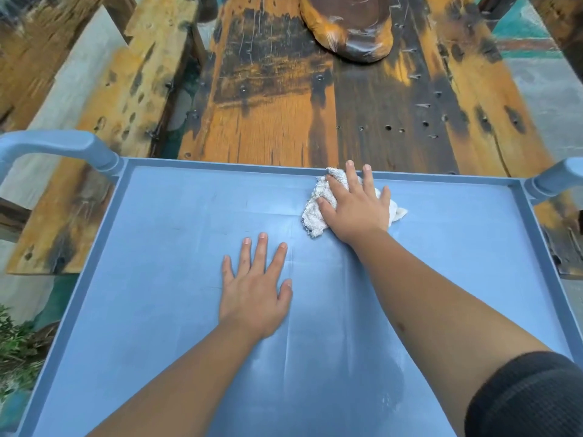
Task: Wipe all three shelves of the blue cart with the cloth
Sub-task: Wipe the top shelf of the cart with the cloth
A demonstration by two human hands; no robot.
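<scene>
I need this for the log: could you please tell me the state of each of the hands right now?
Left hand: open, flat on the top shelf, holding nothing.
Right hand: open, straight fingers pressing the cloth onto the shelf near its far rim.

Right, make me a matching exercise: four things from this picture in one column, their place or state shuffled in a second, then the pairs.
1. cloth
2. left hand
3. right hand
4. cart handle

A. flat on the bare shelf
B. pressing on the cloth
C. far left corner
D. by the far rim, under a hand

Pairs: 1-D, 2-A, 3-B, 4-C
</scene>
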